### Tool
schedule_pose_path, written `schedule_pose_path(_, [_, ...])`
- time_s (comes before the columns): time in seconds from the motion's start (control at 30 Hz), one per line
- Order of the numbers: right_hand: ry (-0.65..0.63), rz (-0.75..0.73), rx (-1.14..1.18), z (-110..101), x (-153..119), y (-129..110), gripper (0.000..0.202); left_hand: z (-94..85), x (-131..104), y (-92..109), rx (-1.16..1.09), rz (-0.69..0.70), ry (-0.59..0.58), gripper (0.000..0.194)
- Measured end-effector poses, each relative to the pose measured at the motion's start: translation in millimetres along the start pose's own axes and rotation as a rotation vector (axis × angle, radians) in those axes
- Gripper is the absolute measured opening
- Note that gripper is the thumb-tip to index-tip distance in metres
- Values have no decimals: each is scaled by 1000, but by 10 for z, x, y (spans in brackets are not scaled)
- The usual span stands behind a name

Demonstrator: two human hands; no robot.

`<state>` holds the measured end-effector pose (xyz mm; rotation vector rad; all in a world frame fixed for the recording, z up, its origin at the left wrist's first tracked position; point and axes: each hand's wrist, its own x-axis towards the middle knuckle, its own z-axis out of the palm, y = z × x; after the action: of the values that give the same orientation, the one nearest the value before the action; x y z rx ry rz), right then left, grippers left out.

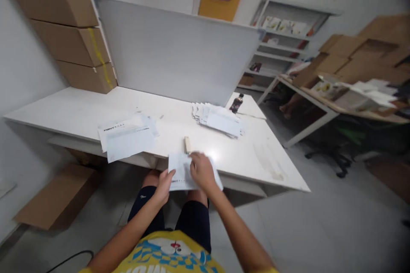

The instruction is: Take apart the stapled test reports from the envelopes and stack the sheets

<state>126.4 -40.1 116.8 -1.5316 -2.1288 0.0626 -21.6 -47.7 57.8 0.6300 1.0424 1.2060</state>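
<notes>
My left hand (165, 184) pinches the left edge of a white printed sheet (180, 173), thumb on top, at the front edge of the table. Over the right part of that sheet lies my right hand (202, 169), its fingers curled together; whatever they hold, if anything, is hidden. Just beyond the sheet a small beige block-like object (187, 144) rests on the table, close to my right fingertips. Loose printed sheets (131, 138) overlap to the left, partly hanging over the edge. A thick fanned stack of white sheets (219, 120) sits farther back on the right.
The white table (166, 115) has a pale upright panel (179, 51) along its back. A dark bottle (237, 103) stands behind the stack. Cardboard boxes (85, 76) rise at the back left; another box (60, 196) is on the floor. A second table (307, 94) stands right.
</notes>
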Motion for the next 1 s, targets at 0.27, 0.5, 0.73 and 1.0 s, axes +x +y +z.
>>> schedule_pose_path(0.27, [72, -276, 145, 210, -787, -302, 76, -450, -449, 379, -53, -131, 6, 39])
schedule_pose_path(0.5, [384, -81, 52, -324, -76, 556, 42, -553, -165, 777, 519, 299, 38, 47])
schedule_pose_path(0.73, [618, 263, -315, -339, 1159, 1754, 39, -1319, 460, 1084, 1672, 775, 185, 61])
schedule_pose_path(1.0, [75, 186, -379, 367, 1343, 2245, 33, -2023, 865, 1232, 1863, 723, 357, 64])
